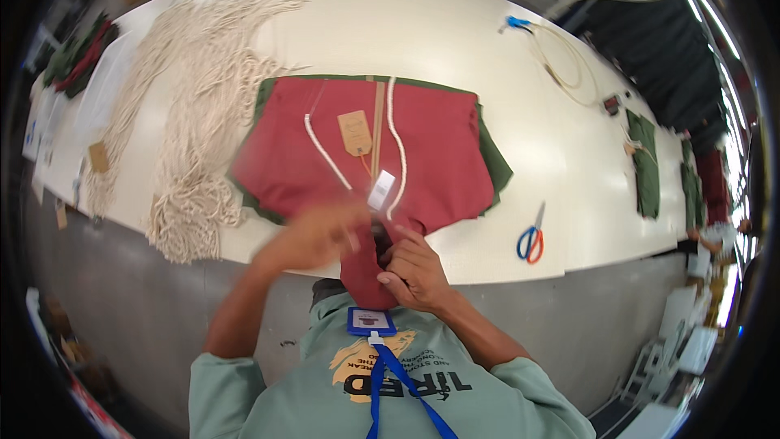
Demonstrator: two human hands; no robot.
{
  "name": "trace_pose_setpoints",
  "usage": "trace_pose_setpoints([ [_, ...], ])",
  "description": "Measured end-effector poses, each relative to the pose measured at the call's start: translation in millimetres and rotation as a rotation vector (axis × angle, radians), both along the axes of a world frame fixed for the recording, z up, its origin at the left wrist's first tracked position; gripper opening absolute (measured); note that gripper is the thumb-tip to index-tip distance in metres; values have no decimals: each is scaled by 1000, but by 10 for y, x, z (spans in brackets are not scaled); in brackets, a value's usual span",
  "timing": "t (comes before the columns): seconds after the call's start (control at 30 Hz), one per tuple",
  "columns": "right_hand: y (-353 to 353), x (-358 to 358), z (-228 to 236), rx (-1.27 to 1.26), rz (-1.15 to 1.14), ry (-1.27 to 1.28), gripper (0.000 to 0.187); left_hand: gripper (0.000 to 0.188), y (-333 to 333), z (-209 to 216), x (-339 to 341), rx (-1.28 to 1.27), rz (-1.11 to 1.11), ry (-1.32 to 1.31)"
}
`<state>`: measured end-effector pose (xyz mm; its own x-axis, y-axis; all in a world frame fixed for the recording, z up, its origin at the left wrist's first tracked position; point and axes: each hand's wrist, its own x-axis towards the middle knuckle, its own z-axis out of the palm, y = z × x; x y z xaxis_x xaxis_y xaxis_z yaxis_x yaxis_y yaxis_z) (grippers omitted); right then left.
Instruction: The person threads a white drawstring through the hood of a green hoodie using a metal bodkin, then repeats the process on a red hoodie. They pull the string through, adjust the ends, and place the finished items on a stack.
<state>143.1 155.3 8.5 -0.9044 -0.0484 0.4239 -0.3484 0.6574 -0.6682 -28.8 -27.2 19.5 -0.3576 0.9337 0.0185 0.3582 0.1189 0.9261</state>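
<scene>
A dark red hooded garment [439, 138] is spread on the white table, with a tan strip down its middle and its hood end hanging over the near edge. Under it, a green piece [496, 164] shows at the sides. My right hand [416, 270] is closed on the red fabric at the hood opening. Over the hood's left side my left hand [313, 236] is smeared by motion, so its fingers cannot be read. A white cord [393, 130] lies along the garment's front, and another white cord [325, 150] runs toward my left hand. On the front rest a brown hangtag [355, 132] and a white label [381, 190].
Bundles of cream cords [199, 114] cover the table's left part. Scissors [531, 242] with blue and red handles lie near the right front edge. Farther right are a coiled pale hose [573, 61] with a blue fitting and a folded green bundle [643, 164].
</scene>
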Motion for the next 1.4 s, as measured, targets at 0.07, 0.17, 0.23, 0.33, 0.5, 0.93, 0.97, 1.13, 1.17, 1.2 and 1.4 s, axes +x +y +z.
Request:
trace_pose_setpoints([
  [0.07, 16, -140, 5, -137, 91, 27, 20, 27, -19, 218, 516, -14, 12, 18],
  [0.17, 121, -182, -37, 0, 185, -119, 27, 18, -77, 239, 717, -214, 193, 347],
  [0.23, 218, -172, -107, 83, 273, -194, 34, 15, -164, 188, 830, -257, 237, 449],
  [0.33, 536, -198, -234, 180, 355, -212, 39, 14, -371, 168, 993, -252, 461, 514],
  [0.5, 752, -161, -365, 251, 464, -328, 38, 28, -272, 222, 1362, -444, 549, 725],
  [0.93, 782, -310, -831, 180, 583, 4, 39, 20, -299, -81, 2115, -640, 571, 57],
  [0.97, 718, -329, -866, 154, 597, 32, 37, 18, -278, -122, 2152, -640, 586, 53],
  [1.13, 553, -674, -810, 29, 435, 39, 28, 11, -119, -265, 2410, -710, 582, -6],
  [1.17, 550, -880, -790, -2, 337, -22, 27, 9, -93, -289, 2480, -695, 602, -1],
  [1.2, 533, -1119, -782, -37, 238, -80, 26, 7, -69, -312, 2557, -700, 615, -2],
  [1.4, 411, -2216, -917, 473, -50, -592, 42, 9, 74, -474, 2918, -779, 707, -13],
])
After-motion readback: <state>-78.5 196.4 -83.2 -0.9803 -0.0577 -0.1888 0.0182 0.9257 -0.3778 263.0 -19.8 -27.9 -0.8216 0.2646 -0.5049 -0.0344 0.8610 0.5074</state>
